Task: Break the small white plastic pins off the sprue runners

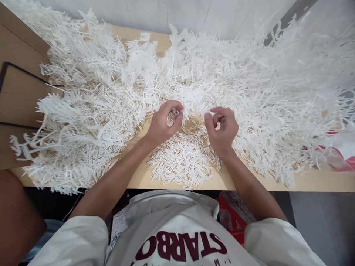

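Observation:
A small pile of short, thin white sticks [181, 160] lies at the table's front, in front of my body. Over its far left side, my left hand [163, 122] is curled with thumb and fingers drawn together. Bits of white show inside that curl, but what it grips is unclear. My right hand [223, 129] hovers at the pile's far right side, its thumb and index finger bent into a pinch; anything between them is too small to make out. Beyond both hands spreads a large tangled heap of white branching plastic strands [133, 77].
A cardboard box [22, 88] with a black wire frame stands at the left. Tan table surface [318, 181] shows along the front edge. A red and clear plastic bag [338, 159] lies at the right. Another person's arm [19, 218] is at lower left; a pale wall [188, 14] rises behind.

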A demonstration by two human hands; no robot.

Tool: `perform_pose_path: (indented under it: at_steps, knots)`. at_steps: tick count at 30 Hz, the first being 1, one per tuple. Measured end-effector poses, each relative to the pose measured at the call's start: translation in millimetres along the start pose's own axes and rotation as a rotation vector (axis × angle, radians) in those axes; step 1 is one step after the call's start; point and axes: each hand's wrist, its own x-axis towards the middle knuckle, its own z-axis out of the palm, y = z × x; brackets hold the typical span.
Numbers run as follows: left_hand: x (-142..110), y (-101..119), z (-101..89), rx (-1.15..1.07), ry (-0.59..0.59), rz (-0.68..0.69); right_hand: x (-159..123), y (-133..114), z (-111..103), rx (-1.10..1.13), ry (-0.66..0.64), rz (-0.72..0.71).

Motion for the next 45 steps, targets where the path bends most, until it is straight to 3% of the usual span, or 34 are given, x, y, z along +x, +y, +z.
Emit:
perform_pose_path:
  at_steps: [3, 7, 10, 15, 20, 28, 32, 36, 38, 41, 43, 45]
  knots:
    - [-3.4, -0.8, 4.2, 0.118, -0.074, 0.111, -3.4, -6.1, 0.2, 0.076, -0.134, -0.097]
    - [-5.1, -4.4, 7.5, 0.259, -0.142, 0.299, -4.2, -4.9, 2.4, 0.054, -0.248, -0.005]
    - [-4.3, -5.4, 7.1, 0.31, -0.15, 0.34, -1.8, 0.2, 1.9, -0.009, -0.302, -0.015]
    - [-3.6, -5.8, 6.2, 0.342, -0.135, 0.362, 1.1, 4.5, -1.8, -0.133, -0.465, -0.201]
    - [-4.1, -6.7, 5.9, 0.383, -0.158, 0.377, -1.4, 6.8, 0.5, -0.23, -0.457, -0.269]
    - [-6.5, -6.7, 5.2, 0.423, -0.146, 0.372, -0.9, 4.5, 2.5, -0.132, -0.486, -0.161]
    - [-4.4, -17.3, 8.4, 0.473, -0.154, 0.297, -14.5, -11.4, 6.3, 0.012, -0.548, -0.426]
    - [3.0, -32.5, 3.9, 0.439, 0.018, 0.117, -28.5, -33.3, 8.4, 0.1, -0.584, -0.706]
    - [5.0, -33.1, 0.9, 0.354, 0.043, 0.08, -26.6, -32.3, 6.9, 0.061, -0.481, -0.618]
    - [4.0, -24.7, 0.8, 0.242, -0.015, 0.13, -14.5, -16.6, 3.4, -0.076, -0.333, -0.29]
    - [1.9, -17.8, 3.1, 0.204, -0.041, 0.177, -6.1, -6.0, 1.0, -0.155, -0.35, -0.116]
    - [-0.2, -12.8, 5.7, 0.196, -0.063, 0.223, -1.3, -1.0, -0.5, -0.179, -0.429, -0.034]
